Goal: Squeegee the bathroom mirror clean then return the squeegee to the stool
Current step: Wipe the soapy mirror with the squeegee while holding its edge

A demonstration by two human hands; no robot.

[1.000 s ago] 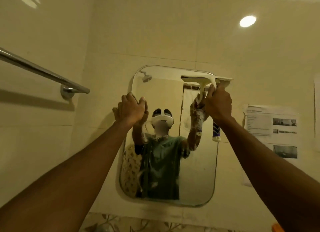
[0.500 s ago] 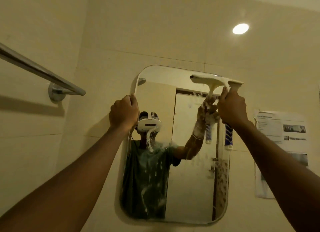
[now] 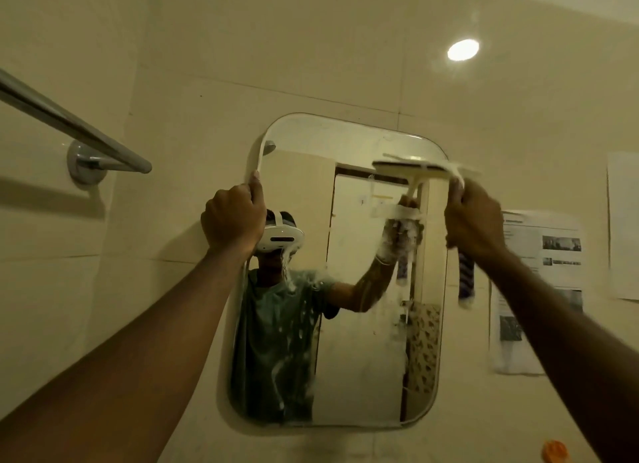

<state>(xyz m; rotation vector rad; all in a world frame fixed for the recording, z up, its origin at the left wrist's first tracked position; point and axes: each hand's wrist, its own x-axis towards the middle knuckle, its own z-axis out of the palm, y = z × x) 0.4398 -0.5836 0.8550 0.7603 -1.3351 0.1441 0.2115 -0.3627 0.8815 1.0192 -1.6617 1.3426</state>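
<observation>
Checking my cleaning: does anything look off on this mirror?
Yes: white foam streaks run down the mirror at lower left, unwiped; the squeegee in the right hand sits at the top right.

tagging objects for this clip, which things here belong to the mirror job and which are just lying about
Job:
mirror
squeegee, gripped by the right hand
left hand, gripping the mirror's left edge
The stool is not in view.

Just there:
towel rail
paper notice on the wall
ceiling light
small orange object, lower right
</observation>
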